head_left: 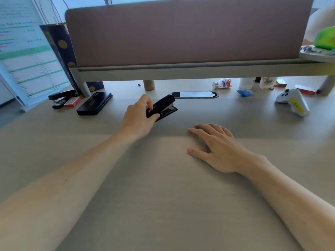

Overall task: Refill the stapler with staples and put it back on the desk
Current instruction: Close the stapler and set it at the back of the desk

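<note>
A black stapler [165,106] rests on the beige desk [163,187] at mid-distance, its front end pointing up and to the right. My left hand [140,115] grips its rear end, fingers over the top and thumb along the side. My right hand [215,146] lies flat on the desk nearer to me, palm down, fingers spread, holding nothing. A small red box [72,102] that may hold staples lies at the far left beside a second black stapler [60,97].
A black case [94,104] lies left of the stapler. A partition [188,31] on a raised shelf spans the back. A white game controller [292,102], snack packets [222,83] and a red box [305,89] sit at far right. A cable slot [194,94] lies behind the stapler.
</note>
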`<state>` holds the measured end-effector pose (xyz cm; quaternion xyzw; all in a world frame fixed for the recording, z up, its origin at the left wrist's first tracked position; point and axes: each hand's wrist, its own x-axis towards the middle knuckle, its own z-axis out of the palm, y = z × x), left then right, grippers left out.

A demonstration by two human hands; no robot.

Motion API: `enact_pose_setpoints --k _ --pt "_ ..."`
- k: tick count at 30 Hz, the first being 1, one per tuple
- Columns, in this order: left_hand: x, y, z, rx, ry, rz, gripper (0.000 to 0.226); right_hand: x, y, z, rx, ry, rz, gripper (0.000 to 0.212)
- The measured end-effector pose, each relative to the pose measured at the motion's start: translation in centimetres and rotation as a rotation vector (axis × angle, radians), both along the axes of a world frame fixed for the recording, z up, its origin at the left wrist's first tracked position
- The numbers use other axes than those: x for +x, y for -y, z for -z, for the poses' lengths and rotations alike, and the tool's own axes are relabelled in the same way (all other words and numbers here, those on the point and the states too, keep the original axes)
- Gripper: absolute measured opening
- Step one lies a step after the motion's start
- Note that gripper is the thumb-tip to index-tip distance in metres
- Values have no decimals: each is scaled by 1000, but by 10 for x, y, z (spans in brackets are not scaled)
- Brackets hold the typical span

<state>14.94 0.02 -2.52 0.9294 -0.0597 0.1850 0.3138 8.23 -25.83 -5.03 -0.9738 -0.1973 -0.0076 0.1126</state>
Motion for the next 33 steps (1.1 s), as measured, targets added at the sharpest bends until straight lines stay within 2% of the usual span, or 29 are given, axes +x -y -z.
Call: enact_pose_setpoints --k 4,11,18,24,33 --pt "39 9 9 16 -22 -85 24 15 -4 1 -8 4 -1 84" --pt "71 12 17 40 -16 -134 26 18 -4 0 -21 -11 -8 81" --pt "80 20 16 45 -12 -135 27 17 -5 -2 -30 -26 -14 77" --pt "79 21 17 33 -5 -130 27 18 -4 1 -20 -18 -12 85" --pt "77 20 18 66 11 -113 31 16 -3 -2 -32 -32 -11 79"
